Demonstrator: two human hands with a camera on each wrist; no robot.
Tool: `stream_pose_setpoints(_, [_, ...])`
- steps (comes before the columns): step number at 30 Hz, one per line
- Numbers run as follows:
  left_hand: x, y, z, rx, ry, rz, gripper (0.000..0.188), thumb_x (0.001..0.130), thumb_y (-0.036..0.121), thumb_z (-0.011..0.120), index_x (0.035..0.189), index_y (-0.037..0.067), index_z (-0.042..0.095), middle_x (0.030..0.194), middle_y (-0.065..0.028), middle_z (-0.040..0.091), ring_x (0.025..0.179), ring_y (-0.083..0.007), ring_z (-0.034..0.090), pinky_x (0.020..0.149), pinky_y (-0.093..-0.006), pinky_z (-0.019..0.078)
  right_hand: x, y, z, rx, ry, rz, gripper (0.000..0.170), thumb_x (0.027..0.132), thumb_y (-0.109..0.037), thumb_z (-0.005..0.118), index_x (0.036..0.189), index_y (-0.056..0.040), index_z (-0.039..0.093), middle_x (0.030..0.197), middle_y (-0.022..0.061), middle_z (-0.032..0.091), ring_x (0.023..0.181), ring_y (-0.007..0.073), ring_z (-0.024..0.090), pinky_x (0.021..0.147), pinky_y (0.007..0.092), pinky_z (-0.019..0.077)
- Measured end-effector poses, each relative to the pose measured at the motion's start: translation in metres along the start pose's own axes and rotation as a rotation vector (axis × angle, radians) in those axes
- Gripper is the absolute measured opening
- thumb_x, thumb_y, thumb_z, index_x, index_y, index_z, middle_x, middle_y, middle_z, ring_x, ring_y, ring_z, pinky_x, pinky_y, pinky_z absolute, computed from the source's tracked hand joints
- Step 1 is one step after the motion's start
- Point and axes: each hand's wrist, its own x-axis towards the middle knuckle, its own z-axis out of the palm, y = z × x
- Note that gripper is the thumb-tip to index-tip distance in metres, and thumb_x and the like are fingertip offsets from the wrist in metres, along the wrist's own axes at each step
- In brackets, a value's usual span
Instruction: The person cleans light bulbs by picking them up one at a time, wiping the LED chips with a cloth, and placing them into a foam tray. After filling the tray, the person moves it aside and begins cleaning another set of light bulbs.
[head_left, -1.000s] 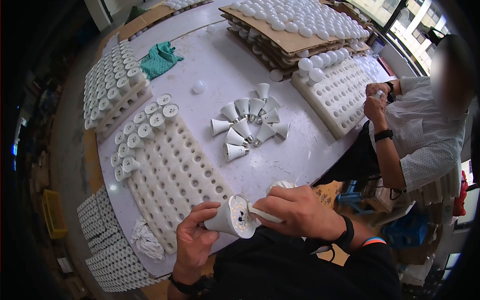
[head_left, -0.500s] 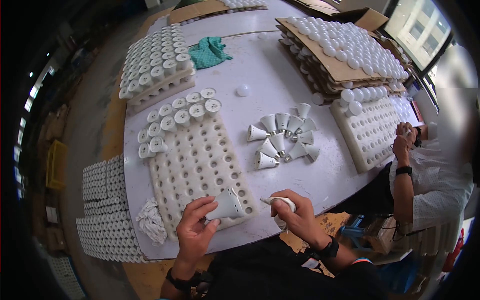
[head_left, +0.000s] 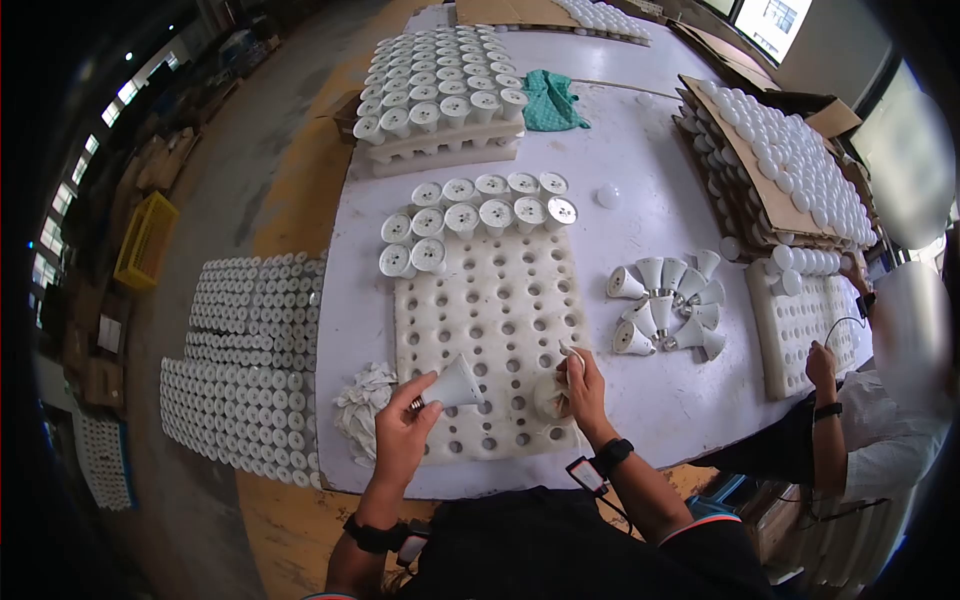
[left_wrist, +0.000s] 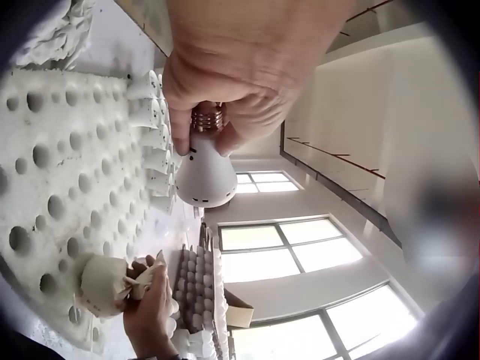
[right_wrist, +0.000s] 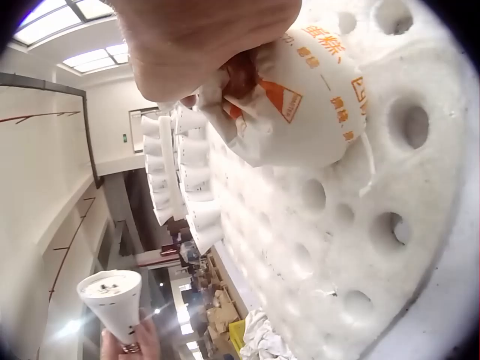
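Observation:
My left hand point(head_left: 405, 425) pinches a white LED bulb housing point(head_left: 455, 384) by its metal screw base. Its wide end tilts to the right over the front of a white foam tray point(head_left: 432, 345) with rows of holes. In the right wrist view, the housing point(right_wrist: 112, 300) shows a round board with small dark parts in its mouth. My right hand point(head_left: 588, 392) grips the gathered neck of a soft white bag point(right_wrist: 311, 101) with orange print, low over the tray's right side. Several housings point(head_left: 462, 217) stand mouth up along the tray's far rows.
Loose housings point(head_left: 660, 312) lie right of the tray; a crumpled white cloth point(head_left: 365, 400) lies left. Behind are another loaded tray point(head_left: 450, 152), a green cloth point(head_left: 550, 102) and stacked cardboard with white domes point(head_left: 790, 165). Another person point(head_left: 880, 430) works at right. Stacked housings point(head_left: 235, 400) stand at left.
My right hand has drawn the bag away from the housing's board. My left hand has turned the housing and brought it over the tray. The head view has swung left.

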Motion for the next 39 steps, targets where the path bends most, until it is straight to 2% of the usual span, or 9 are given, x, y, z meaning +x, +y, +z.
stream_pose_setpoints(5, [0.013, -0.003, -0.008, -0.010, 0.085, 0.286, 0.035, 0.078, -0.001, 0.057, 0.113, 0.000, 0.052, 0.114, -0.0110, 0.050, 0.104, -0.0172, 0.050, 0.079, -0.0253, 0.0444, -0.008, 0.018, -0.006, -0.366, 0.158, -0.189, 0.025, 0.089, -0.019, 0.041, 0.101, -0.0005, 0.052, 0.086, 0.0159, 0.058, 0.078, 0.0265, 0.056, 0.073, 0.0339, 0.0433])
stream_pose_setpoints(8, [0.058, -0.104, -0.020, 0.582, 0.179, 0.484, 0.036, 0.074, -0.001, 0.059, 0.109, 0.004, 0.055, 0.112, -0.0102, 0.052, 0.101, -0.0254, 0.052, 0.084, -0.0326, 0.0430, -0.013, 0.015, -0.004, -0.444, 0.169, -0.180, 0.025, 0.088, -0.019, 0.042, 0.103, -0.0026, 0.052, 0.098, 0.0171, 0.055, 0.092, 0.0301, 0.052, 0.081, 0.0367, 0.0392])
stream_pose_setpoints(11, [0.071, -0.120, -0.027, 0.683, 0.165, 0.513, 0.036, 0.073, 0.000, 0.061, 0.108, 0.005, 0.056, 0.110, -0.0090, 0.053, 0.100, -0.0262, 0.052, 0.084, -0.0333, 0.0432, -0.002, 0.007, -0.002, -0.502, 0.145, -0.200, 0.024, 0.086, -0.017, 0.044, 0.104, -0.0042, 0.053, 0.103, 0.0158, 0.053, 0.099, 0.0311, 0.048, 0.086, 0.0373, 0.0359])
stream_pose_setpoints(17, [0.062, -0.100, -0.033, 0.759, 0.007, 0.477, 0.041, 0.069, 0.003, 0.065, 0.108, 0.006, 0.053, 0.110, -0.0102, 0.052, 0.098, -0.0290, 0.052, 0.082, -0.0348, 0.0445, -0.005, 0.001, -0.005, -0.498, 0.103, -0.161, 0.025, 0.083, -0.016, 0.049, 0.105, -0.0042, 0.053, 0.105, 0.0151, 0.051, 0.099, 0.0294, 0.048, 0.085, 0.0356, 0.0390])
stream_pose_setpoints(19, [0.064, -0.087, -0.025, 0.732, 0.037, 0.093, 0.048, 0.067, 0.010, 0.067, 0.110, 0.004, 0.047, 0.110, -0.0145, 0.051, 0.096, -0.0311, 0.053, 0.078, -0.0379, 0.0450, -0.005, -0.006, -0.006, -0.492, 0.095, -0.125, 0.026, 0.083, -0.016, 0.051, 0.106, -0.0042, 0.052, 0.105, 0.0151, 0.050, 0.099, 0.0290, 0.048, 0.085, 0.0350, 0.0394])
stream_pose_setpoints(25, [0.086, -0.081, -0.019, 0.771, -0.052, -0.147, 0.050, 0.067, 0.018, 0.068, 0.106, -0.002, 0.045, 0.098, -0.0206, 0.056, 0.090, -0.0368, 0.055, 0.074, -0.0402, 0.0445, -0.013, -0.017, -0.002, -0.566, 0.080, -0.200, 0.030, 0.080, -0.014, 0.054, 0.108, -0.0044, 0.051, 0.109, 0.0147, 0.048, 0.103, 0.0298, 0.045, 0.086, 0.0355, 0.0392])
stream_pose_setpoints(29, [0.032, -0.045, -0.030, 0.642, 0.100, -0.037, 0.049, 0.064, 0.013, 0.069, 0.105, 0.000, 0.045, 0.096, -0.0215, 0.057, 0.091, -0.0367, 0.056, 0.075, -0.0397, 0.0447, -0.021, -0.048, 0.018, -0.633, 0.086, -0.439, 0.027, 0.078, -0.008, 0.057, 0.104, -0.0044, 0.054, 0.102, 0.0137, 0.052, 0.095, 0.0272, 0.050, 0.078, 0.0338, 0.0419])
stream_pose_setpoints(33, [-0.021, -0.046, -0.069, 0.541, 0.331, -0.163, 0.050, 0.066, 0.011, 0.069, 0.108, 0.001, 0.043, 0.096, -0.0138, 0.058, 0.088, -0.0268, 0.058, 0.075, -0.0343, 0.0452, -0.026, -0.039, 0.072, -0.426, -0.573, -0.197, 0.013, 0.076, -0.003, 0.058, 0.089, -0.0026, 0.058, 0.079, 0.0126, 0.058, 0.065, 0.0233, 0.057, 0.060, 0.0292, 0.0463])
stream_pose_setpoints(39, [-0.084, -0.064, -0.111, 0.095, 0.422, -0.140, 0.051, 0.067, 0.012, 0.069, 0.107, -0.001, 0.040, 0.096, -0.0130, 0.055, 0.087, -0.0185, 0.055, 0.075, -0.0298, 0.0446, -0.032, -0.009, 0.169, -0.270, -0.835, -0.219, 0.019, 0.076, -0.009, 0.059, 0.094, -0.0021, 0.057, 0.083, 0.0149, 0.058, 0.070, 0.0277, 0.057, 0.063, 0.0337, 0.0463])
